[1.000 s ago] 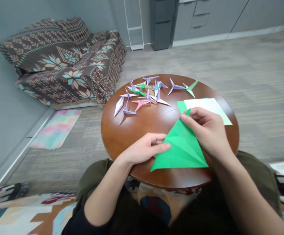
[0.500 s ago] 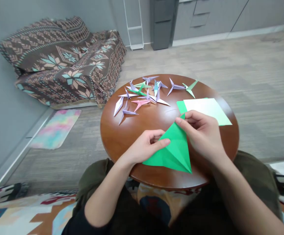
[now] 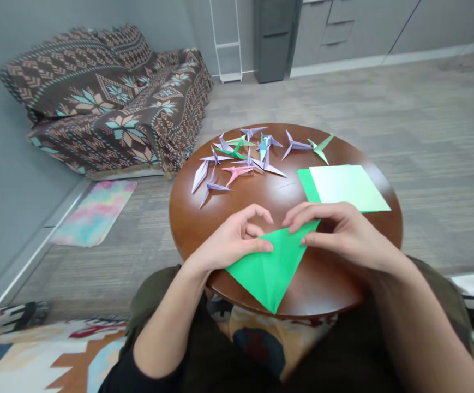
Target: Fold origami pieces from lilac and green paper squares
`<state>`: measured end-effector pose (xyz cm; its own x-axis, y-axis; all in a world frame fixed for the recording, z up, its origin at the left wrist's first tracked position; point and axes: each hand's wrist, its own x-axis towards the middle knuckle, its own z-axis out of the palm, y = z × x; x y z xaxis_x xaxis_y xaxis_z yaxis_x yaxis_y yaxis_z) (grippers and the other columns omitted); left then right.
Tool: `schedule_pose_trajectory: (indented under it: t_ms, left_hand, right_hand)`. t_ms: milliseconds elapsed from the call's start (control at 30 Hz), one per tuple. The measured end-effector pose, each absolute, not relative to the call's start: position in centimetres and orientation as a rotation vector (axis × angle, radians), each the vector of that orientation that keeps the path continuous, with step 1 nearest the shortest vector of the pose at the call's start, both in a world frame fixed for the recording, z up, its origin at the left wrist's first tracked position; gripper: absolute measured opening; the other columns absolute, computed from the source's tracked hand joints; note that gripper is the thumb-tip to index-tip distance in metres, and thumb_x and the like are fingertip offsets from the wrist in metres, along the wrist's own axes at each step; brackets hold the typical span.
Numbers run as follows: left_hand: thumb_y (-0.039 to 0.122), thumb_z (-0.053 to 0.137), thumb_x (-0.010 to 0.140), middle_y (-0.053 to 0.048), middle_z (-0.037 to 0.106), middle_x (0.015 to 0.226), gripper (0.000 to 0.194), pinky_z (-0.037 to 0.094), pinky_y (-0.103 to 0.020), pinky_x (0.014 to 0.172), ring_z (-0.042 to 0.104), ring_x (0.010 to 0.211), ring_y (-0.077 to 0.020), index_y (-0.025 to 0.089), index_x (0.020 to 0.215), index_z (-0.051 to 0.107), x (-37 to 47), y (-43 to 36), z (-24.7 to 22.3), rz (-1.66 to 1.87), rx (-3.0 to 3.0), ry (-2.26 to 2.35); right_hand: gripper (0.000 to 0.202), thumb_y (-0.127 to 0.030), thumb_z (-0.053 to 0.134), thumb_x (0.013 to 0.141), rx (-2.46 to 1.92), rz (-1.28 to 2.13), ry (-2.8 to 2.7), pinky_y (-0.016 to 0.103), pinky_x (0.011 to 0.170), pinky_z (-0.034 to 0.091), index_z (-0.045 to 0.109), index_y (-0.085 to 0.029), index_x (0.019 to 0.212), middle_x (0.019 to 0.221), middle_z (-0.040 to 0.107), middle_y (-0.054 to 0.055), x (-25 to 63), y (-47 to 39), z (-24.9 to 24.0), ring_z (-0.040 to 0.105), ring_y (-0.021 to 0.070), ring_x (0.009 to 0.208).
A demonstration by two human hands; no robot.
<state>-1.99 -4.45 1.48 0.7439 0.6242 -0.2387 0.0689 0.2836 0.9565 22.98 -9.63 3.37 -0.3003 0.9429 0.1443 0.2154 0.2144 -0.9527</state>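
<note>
A green paper [image 3: 275, 267], folded to a triangle with a crease down its middle, points its lower tip at the table's near edge. My left hand [image 3: 240, 237] grips its left part, thumb on top and the index finger curled above. At the upper right corner my right hand [image 3: 330, 229] pinches the paper between thumb and fingers. Behind the hands lie several folded paper figures, among them a pink one [image 3: 237, 173], a dark green one [image 3: 233, 152] and a purple one [image 3: 213, 186].
On the right of the round brown table [image 3: 187, 224] lies a stack of pale and green sheets [image 3: 351, 185]. A patterned sofa [image 3: 114, 103] stands at the back left, near a pastel mat [image 3: 97, 213]. My knees are under the near edge.
The green paper has turned, so its long edge now faces away and its tip points toward me. My right hand has moved down with its corner.
</note>
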Motion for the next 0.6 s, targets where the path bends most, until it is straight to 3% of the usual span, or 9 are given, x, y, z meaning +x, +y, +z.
schedule_pose_trajectory:
  t_ms: [167,333,533,600]
  left_hand:
    - [0.040,0.086,0.081,0.003,0.060,0.070,0.033,0.037,-0.020,0.057,0.049,0.059,-0.0082,0.017,0.084,0.061,-2.1,-4.4,1.8,0.474,1.424,0.627]
    - [0.051,0.076,0.087,0.000,0.060,0.067,0.036,0.034,-0.024,0.056,0.045,0.059,-0.0109,0.015,0.084,0.071,-2.3,-4.4,2.1,0.380,1.636,0.680]
    - [0.061,0.075,0.085,-0.006,0.071,0.092,0.043,0.046,-0.033,0.079,0.062,0.084,-0.0215,0.018,0.081,0.070,-2.2,-5.3,3.2,0.401,2.003,0.775]
    - [0.064,0.081,0.076,-0.007,0.070,0.104,0.047,0.046,-0.038,0.087,0.062,0.095,-0.0262,0.020,0.083,0.066,-1.9,-6.1,3.8,0.416,2.117,0.946]
  right_hand:
    - [0.012,-0.032,0.083,0.086,-0.997,1.402,-1.721,0.033,0.083,0.061,0.086,-0.025,0.096,0.120,0.078,0.007,23.1,-9.5,3.0,0.075,0.0231,0.099]
    - [0.018,-0.035,0.083,0.086,-1.008,1.564,-1.683,0.033,0.075,0.063,0.086,-0.021,0.098,0.086,0.081,0.005,23.2,-9.5,2.7,0.076,0.0210,0.076]
    - [0.013,-0.029,0.076,0.091,-1.187,1.275,-1.863,0.032,0.074,0.061,0.087,-0.025,0.097,0.093,0.083,0.004,23.1,-9.7,2.7,0.076,0.0223,0.080]
    - [0.015,-0.026,0.074,0.092,-1.251,1.136,-1.868,0.032,0.074,0.061,0.087,-0.026,0.099,0.096,0.084,0.004,22.8,-9.9,2.9,0.078,0.0237,0.083]
